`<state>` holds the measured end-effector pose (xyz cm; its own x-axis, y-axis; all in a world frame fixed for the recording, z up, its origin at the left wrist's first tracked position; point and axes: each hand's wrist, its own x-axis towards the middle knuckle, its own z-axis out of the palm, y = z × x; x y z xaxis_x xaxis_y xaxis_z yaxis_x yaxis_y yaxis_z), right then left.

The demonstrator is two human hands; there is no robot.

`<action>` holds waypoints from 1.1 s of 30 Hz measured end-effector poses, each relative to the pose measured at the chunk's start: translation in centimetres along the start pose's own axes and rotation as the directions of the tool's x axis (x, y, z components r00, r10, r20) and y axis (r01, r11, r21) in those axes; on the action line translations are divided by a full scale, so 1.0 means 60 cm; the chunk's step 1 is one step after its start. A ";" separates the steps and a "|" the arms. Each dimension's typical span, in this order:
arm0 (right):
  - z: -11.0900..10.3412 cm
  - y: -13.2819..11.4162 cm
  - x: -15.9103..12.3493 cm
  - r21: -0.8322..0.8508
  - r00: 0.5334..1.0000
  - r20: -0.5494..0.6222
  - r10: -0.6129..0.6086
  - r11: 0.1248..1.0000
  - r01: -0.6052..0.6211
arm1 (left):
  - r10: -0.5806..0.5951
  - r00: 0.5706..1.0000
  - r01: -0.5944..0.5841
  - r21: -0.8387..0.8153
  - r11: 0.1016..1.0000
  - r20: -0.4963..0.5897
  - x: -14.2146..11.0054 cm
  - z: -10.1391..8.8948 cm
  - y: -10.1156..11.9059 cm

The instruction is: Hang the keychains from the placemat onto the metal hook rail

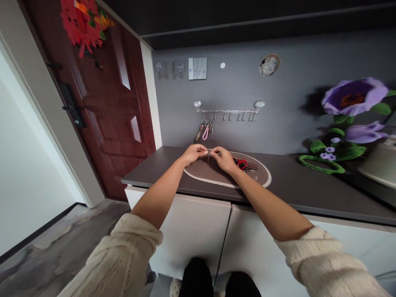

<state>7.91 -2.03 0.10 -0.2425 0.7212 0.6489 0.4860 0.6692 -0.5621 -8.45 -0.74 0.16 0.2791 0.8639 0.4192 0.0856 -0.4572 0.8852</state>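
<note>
Two hands — left (194, 153), right (223, 160) — pinch small key (208, 156) (blurry) over oval mat (204, 173), well inside counter edge (173, 189).

This is a home entryway. At 10 o'clock stands a dark red wooden entry door (102, 111) with a black door lock (72, 106) and a red paper-cut ornament (81, 24). At 12 o'clock, keys (206, 130) hang from a hook rail (227, 111) above a low white cabinet (192, 235) with a dark surface (293, 185). A purple flower decal (352, 99) brightens the gray wall (293, 53) at 2 o'clock.
</note>
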 end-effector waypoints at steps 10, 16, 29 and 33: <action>-0.010 0.009 0.006 0.016 0.995 -0.084 0.058 0.998 -0.057 | 0.004 0.992 0.017 0.160 0.987 -0.125 0.005 0.015 -0.001; -0.019 0.014 0.036 0.109 0.983 -0.124 0.138 0.986 -0.124 | 0.067 0.985 -0.004 0.368 0.930 -0.160 0.009 0.017 -0.015; -0.048 -0.029 0.168 0.522 0.880 -0.053 0.472 0.764 -0.379 | 0.109 0.984 -0.020 0.513 0.858 -0.144 0.015 0.028 -0.023; -0.049 -0.030 0.201 0.538 0.848 -0.059 0.527 0.732 -0.418 | 0.116 0.982 -0.019 0.530 0.848 -0.151 0.016 0.028 -0.026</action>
<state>6.58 4.92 10.45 0.1002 0.9535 0.2842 0.0059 0.2851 -0.9585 -6.68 0.47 -1.15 0.1396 0.8268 0.5449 0.5738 -0.5161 0.6359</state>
